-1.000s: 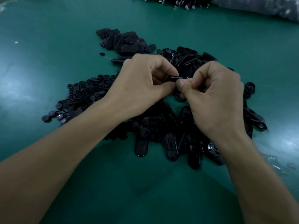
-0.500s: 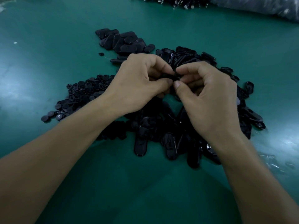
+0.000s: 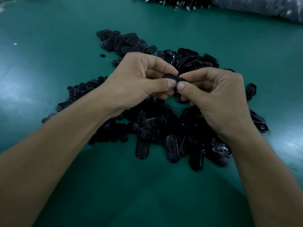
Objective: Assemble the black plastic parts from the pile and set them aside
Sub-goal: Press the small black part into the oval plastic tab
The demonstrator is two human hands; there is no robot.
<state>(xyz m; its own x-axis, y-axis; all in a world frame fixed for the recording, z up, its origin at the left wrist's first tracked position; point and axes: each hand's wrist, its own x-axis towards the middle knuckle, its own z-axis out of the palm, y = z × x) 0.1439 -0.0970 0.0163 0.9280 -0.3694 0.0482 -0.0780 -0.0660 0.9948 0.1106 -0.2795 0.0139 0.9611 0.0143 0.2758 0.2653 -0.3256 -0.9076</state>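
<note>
My left hand [image 3: 136, 82] and my right hand [image 3: 216, 99] meet over the middle of the table and pinch one black oval plastic part [image 3: 171, 77] between thumbs and forefingers. Most of that part is hidden by the fingertips. Below and behind the hands lies the pile of black oval shells [image 3: 180, 136]. A heap of small round black pieces [image 3: 78, 94] lies to the left under my left forearm. A neat group of matte oval parts [image 3: 124, 41] sits at the back left of the pile.
The green table mat [image 3: 49, 54] stretches on all sides. More black parts [image 3: 172, 2] lie at the far edge, beside a grey plastic bag [image 3: 262, 7] at the top right. One stray round piece [image 3: 102, 55] lies alone left of the pile.
Both hands have kept the part pinched between them and shifted their finger grip; my right thumb now presses beside my left thumb on the part's front.
</note>
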